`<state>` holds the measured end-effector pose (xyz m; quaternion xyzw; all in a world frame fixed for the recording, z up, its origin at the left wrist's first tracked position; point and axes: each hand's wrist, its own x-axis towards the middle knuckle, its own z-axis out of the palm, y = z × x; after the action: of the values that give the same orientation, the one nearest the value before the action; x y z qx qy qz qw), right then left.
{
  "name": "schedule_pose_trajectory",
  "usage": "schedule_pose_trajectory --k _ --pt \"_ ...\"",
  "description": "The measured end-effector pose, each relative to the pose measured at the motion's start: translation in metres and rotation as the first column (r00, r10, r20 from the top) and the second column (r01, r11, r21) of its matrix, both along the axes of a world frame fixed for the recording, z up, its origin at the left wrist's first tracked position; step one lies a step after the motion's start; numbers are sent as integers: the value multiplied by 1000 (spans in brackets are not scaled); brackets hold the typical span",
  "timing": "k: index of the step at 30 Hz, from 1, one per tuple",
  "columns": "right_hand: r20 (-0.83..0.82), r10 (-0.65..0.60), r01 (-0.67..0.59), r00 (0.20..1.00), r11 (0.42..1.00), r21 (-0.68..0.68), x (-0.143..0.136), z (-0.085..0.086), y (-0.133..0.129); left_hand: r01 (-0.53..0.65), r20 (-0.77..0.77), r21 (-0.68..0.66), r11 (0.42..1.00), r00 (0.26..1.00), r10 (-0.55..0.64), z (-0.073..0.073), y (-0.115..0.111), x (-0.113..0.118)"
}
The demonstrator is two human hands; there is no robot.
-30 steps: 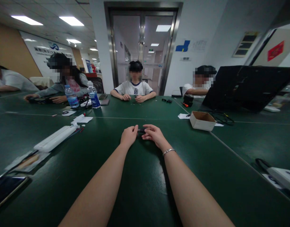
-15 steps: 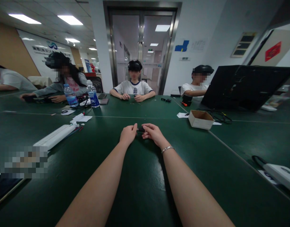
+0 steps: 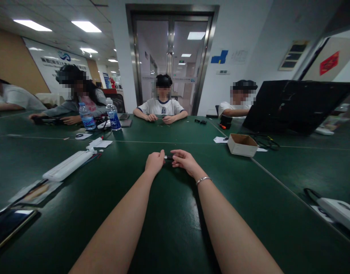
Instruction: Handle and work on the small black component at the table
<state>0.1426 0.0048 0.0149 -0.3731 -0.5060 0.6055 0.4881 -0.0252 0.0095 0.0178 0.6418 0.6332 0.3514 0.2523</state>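
Note:
A small dark, pen-like object [image 3: 168, 157] with a silvery part at its left end spans the gap between my hands, above the green table [image 3: 175, 220]. My left hand [image 3: 155, 163] pinches its silvery end between thumb and fingers. The fingers of my right hand [image 3: 186, 163] are closed round the dark end, which they partly hide. A silver bracelet [image 3: 203, 180] circles my right wrist.
An open cardboard box [image 3: 242, 149] sits to the right, near a black monitor [image 3: 297, 106] and cables. At left lie a white power strip [image 3: 68, 166] and a phone [image 3: 13, 226]. Two bottles [image 3: 113, 116] stand farther back. Several people sit around the table.
A silvery part of the small object now shows beside my left fingers, and slightly more of it is visible between my hands. Both hands have stayed in nearly the same place.

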Motion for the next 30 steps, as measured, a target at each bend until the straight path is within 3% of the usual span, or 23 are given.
schedule_pose_trajectory --k 30 --pt "14 -32 32 999 999 -8 -1 1 -1 49 -32 6 999 998 -48 3 -5 1"
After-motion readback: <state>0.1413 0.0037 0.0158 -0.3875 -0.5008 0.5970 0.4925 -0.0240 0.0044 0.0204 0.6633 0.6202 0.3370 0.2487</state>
